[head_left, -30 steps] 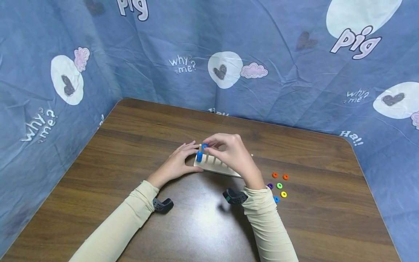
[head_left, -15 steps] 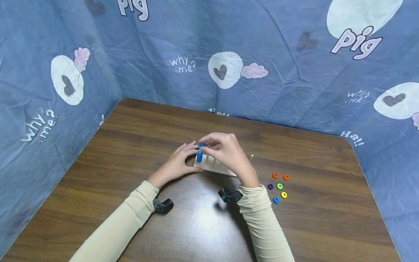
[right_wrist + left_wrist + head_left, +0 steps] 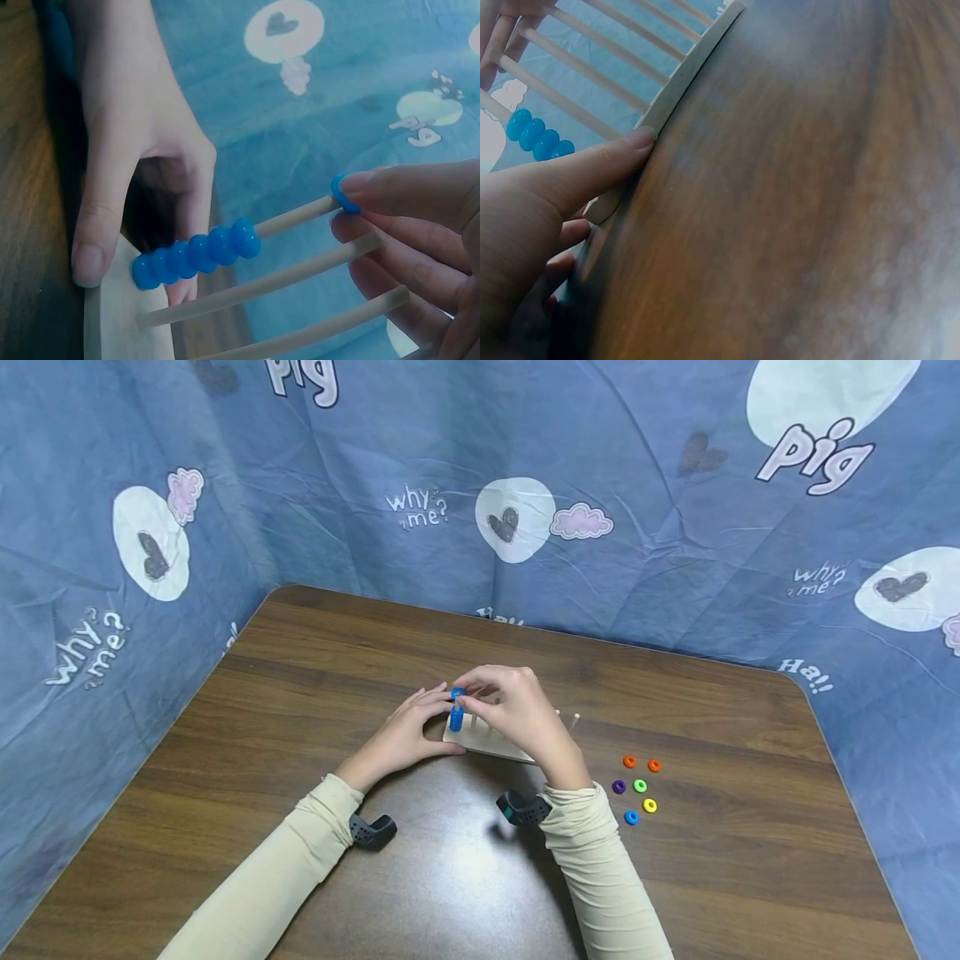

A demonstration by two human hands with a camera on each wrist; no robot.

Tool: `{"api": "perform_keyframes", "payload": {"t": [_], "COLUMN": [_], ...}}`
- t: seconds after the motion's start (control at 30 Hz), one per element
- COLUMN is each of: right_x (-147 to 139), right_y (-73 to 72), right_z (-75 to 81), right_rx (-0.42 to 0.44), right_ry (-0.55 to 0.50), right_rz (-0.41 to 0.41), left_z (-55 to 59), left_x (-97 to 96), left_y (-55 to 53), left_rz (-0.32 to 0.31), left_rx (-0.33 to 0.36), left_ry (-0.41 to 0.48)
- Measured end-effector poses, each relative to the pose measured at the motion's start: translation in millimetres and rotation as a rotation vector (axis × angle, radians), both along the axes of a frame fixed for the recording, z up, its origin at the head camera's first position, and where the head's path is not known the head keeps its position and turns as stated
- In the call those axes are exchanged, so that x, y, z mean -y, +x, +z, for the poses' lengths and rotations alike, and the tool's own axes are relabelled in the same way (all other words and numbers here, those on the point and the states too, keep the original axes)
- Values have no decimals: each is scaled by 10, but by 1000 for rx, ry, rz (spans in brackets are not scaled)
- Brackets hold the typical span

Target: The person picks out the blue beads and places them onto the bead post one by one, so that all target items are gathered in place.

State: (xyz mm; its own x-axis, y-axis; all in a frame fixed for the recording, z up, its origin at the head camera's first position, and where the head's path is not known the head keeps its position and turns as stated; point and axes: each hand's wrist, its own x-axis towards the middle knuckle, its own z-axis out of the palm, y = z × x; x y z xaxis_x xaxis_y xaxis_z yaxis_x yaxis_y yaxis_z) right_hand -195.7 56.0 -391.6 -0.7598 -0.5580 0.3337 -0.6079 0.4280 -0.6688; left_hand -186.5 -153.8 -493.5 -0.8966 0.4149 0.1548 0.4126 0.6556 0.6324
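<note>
A pale wooden peg board (image 3: 491, 744) lies on the table with a row of upright pegs. Its leftmost peg carries a stack of several blue rings (image 3: 199, 253). My left hand (image 3: 408, 731) grips the board's left end, the thumb on the front edge and the fingers behind. Between thumb and index finger, my right hand (image 3: 517, 708) pinches one more blue ring (image 3: 343, 195). That ring is at the tip of the leftmost peg, above the stack with bare peg between. The other pegs seen in the right wrist view bear no rings.
Right of the board lie loose rings: two orange (image 3: 629, 762), one purple (image 3: 618, 787), one green (image 3: 640, 786), one yellow (image 3: 650, 806) and one blue (image 3: 632, 817). A printed blue cloth (image 3: 337, 527) hangs behind the brown table (image 3: 750, 827).
My right hand has moved slightly left, bringing the pinched blue ring from beside the leftmost peg to its tip. The left hand stays in place on the board.
</note>
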Motion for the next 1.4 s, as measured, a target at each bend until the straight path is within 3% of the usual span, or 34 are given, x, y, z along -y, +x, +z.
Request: {"api": "perform_keyframes", "payload": {"t": [1.4], "right_x": [-93], "right_y": [48], "right_z": [49], "right_rx": [-33], "right_ry": [-9], "right_rz": [-7], "left_z": [2], "left_x": [-1], "left_y": [-5], "left_rz": [4], "left_rx": [16], "left_ry": [4]}}
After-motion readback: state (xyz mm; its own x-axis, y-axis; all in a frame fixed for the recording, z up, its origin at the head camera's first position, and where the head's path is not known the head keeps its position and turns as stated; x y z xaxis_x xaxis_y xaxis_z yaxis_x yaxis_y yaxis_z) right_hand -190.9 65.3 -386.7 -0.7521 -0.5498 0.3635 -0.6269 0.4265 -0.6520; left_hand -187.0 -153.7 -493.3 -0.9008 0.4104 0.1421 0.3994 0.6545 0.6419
